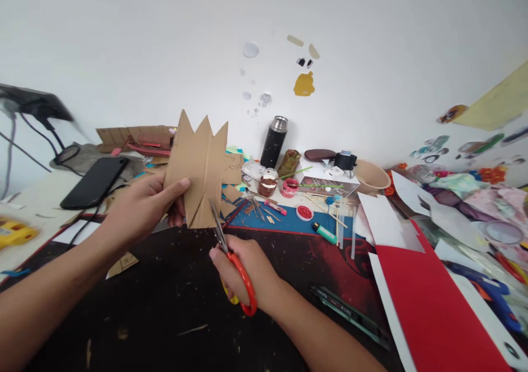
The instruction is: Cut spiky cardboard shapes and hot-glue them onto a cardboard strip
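My left hand (165, 196) grips a piece of brown cardboard (200, 163) by its left edge, thumb in front and fingers behind. Pointed zigzag teeth run along the top of the cardboard, and slanting cut or crease lines show near its bottom edge. Closed around red and yellow handles, my right hand (245, 267) holds scissors (220, 233) with the blades pointing up. The blade tips are at the cardboard's lower right edge. Whether the blades are around the cardboard or only against it, I cannot tell.
Behind the hands stand a black flask (274, 143), a jar of brown paint (268, 182) and a pink jar (289, 187). A phone (94, 182) lies left. A utility knife (350, 316) and red paper (437, 306) lie right. Cardboard scraps litter the dark mat (165, 311).
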`<move>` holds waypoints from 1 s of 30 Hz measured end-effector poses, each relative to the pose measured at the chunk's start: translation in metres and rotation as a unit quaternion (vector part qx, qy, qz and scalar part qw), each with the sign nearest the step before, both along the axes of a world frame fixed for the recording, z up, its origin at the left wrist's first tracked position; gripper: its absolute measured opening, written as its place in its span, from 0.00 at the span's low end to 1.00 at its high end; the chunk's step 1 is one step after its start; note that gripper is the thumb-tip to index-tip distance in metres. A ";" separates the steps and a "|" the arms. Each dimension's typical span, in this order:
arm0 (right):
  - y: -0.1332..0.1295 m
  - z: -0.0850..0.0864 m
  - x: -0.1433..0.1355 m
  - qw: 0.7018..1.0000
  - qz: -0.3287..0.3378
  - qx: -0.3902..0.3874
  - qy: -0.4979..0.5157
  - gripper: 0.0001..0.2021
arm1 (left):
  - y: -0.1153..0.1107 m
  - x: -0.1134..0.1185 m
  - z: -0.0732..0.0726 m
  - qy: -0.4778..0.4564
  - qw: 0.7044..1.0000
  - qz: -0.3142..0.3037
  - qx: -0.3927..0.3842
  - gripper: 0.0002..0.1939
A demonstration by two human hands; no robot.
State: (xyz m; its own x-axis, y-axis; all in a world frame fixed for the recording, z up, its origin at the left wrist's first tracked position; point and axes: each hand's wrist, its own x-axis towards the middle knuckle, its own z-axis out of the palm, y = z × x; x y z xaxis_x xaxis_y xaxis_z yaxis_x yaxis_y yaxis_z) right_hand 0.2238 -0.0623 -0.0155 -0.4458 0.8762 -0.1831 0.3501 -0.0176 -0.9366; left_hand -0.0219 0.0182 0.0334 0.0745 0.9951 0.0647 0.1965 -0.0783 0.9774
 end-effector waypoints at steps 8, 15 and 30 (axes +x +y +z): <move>0.002 0.003 0.004 0.998 0.028 -0.032 0.051 0.24 | 0.000 -0.002 0.004 0.014 1.000 -0.009 -0.007 0.26; 0.003 0.006 0.007 0.997 0.048 -0.057 0.027 0.33 | 0.001 -0.006 0.009 0.039 0.999 -0.029 -0.015 0.28; 0.004 0.018 0.010 0.994 0.075 -0.075 0.038 0.36 | 0.000 -0.006 0.007 0.047 0.998 -0.042 -0.024 0.27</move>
